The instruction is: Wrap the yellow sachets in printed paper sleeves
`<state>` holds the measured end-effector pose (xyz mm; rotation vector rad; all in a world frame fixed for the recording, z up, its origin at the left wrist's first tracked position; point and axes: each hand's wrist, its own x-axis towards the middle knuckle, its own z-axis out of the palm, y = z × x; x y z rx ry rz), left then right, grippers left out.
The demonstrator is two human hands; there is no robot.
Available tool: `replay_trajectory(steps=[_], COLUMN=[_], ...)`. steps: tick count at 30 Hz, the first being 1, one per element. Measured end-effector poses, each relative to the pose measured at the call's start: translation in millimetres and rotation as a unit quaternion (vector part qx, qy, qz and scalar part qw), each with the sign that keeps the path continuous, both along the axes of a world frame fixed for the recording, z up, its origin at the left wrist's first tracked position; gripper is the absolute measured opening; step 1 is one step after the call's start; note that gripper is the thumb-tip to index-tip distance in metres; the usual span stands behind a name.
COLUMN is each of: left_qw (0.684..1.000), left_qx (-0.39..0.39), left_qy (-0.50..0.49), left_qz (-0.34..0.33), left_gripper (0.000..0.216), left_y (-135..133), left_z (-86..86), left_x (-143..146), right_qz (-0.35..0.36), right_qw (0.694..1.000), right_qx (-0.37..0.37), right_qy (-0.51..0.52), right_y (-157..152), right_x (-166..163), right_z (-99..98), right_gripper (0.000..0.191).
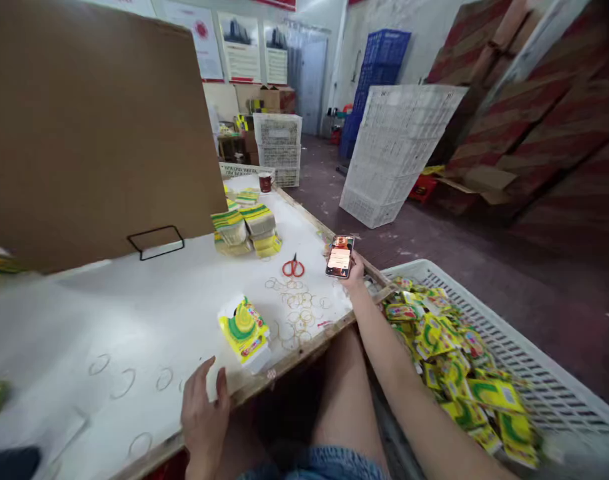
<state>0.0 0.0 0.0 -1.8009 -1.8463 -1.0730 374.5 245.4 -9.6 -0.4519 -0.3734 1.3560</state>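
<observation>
The left hand (204, 417) hangs at the near wooden edge of the white tabletop surface (134, 303), back upward, fingers bent forward and thumb spread apart from them; whether it touches the edge I cannot tell. At one o'clock from it, a thick block of yellow-and-green printed packets (243, 330) lies slantwise on the surface, its top showing a round lemon-like picture and its sides white. The bare right arm (402, 373) runs in from between four and five o'clock to the right hand (355, 272), whose fingers grip a slim rectangular smartphone (340, 257) by its right and lower sides, partly hidden behind it. The phone is at two o'clock from the block, tilted up, its screen lit with a pale panel amid dark and reddish areas. At four o'clock from it, a white plastic crate (539, 357) holds loose yellow packets (454, 367). Red-handled scissors (293, 268) lie at nine o'clock from the phone, thin tan rings (300, 300) at six o'clock from the scissors, and banded yellow-and-green bundles (258, 223) at ten o'clock.
</observation>
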Motion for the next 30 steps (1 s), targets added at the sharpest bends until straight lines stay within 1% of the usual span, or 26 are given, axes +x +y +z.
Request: replay_trajectory(steps=[5, 11, 18, 30], left_qw=[1.000, 0.999, 0.999, 0.999], left_qx=[-0.021, -0.026, -0.029, -0.035], left_qy=[-0.005, 0.000, 0.004, 0.009], left_qz=[-0.007, -0.024, -0.024, -0.031], left_gripper=[0.033, 0.030, 0.028, 0.025], left_y=[-3.8, -4.0, -3.9, -3.5], left_z=[3.2, 6.5, 7.2, 7.0], left_x=[1.1, 2.0, 3.7, 5.0], right_qz=[0.012, 0.029, 0.044, 0.071], right_qw=[1.000, 0.999, 0.999, 0.997], right_qx=[0.011, 0.009, 0.002, 0.020], right_qy=[-0.006, -0.013, -0.014, -0.013], right_y=[-4.7, -4.9, -4.1, -2.2], right_x=[0.1, 0.6, 2.1, 3.0], right_z=[1.7, 0.6, -1.7, -4.3], right_gripper=[0.039, 0.043, 0.047, 0.048])
